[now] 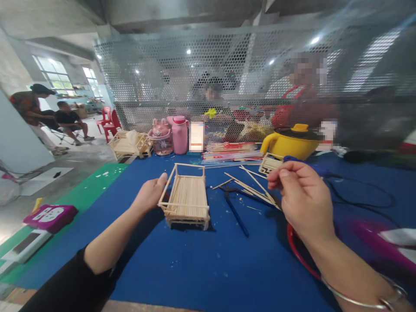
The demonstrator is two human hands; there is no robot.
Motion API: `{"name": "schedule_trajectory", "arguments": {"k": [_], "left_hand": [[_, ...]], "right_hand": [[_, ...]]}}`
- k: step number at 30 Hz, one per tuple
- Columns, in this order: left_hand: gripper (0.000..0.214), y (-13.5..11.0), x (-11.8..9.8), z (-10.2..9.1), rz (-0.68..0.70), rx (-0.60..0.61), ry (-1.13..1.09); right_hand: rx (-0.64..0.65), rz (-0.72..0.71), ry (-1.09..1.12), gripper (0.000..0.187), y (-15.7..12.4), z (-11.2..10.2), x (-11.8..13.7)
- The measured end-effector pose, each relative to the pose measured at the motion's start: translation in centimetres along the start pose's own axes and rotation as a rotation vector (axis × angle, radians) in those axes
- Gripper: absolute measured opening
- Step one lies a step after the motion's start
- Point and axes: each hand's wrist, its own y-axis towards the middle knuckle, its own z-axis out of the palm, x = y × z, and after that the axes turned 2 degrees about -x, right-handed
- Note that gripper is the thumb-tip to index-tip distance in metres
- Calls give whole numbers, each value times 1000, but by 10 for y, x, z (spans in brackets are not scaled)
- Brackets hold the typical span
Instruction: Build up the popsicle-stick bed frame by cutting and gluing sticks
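Note:
A small bed-like frame built of thin wooden sticks (pixel 187 197) stands on the blue table cover (pixel 201 268). My left hand (pixel 150 194) rests against its left side, fingers curled on the frame's rail. My right hand (pixel 300 195) is raised to the right of it, fingers pinched together on thin wooden sticks (pixel 256 190) that fan out toward the left. A dark blue tool (pixel 235 210) lies on the cover between the frame and my right hand.
At the back stand a yellow pot (pixel 289 143), a pink bottle (pixel 180 134), a pink cup (pixel 161 138), another stick model (pixel 128 145) and stacked stick packs (pixel 229 151). A black cable (pixel 364 195) runs at right. A mesh screen (pixel 227 78) separates people sitting behind. A purple box (pixel 50 216) lies at left.

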Motion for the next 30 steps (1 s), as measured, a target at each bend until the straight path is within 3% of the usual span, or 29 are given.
{"name": "schedule_trajectory", "arguments": {"k": [4,7,11,15,24,27,30], "left_hand": [[51,2,-5,-12,-34,-130,30],[49,2,-9,-16,-20,-168,-35],[43,-4,-18,-19,36,-265,-73],[33,-11,-27,-22,122,-355,-109],[34,-8,-23,-18,151,-315,-103],[36,-5,-18,-17,173,-312,-100],[36,-1,-12,-16,194,-297,-98]], "right_hand": [[-244,-62,62,5,21,-25,-10],[-250,-90,-52,7,31,-38,-22],[81,-29,-501,19,38,-40,-34],[397,-15,-729,16,42,-27,-41],[1000,1,-1137,19,68,13,-68],[1133,11,-1202,22,73,17,-72],[1187,19,-1286,23,74,20,-71]]}}
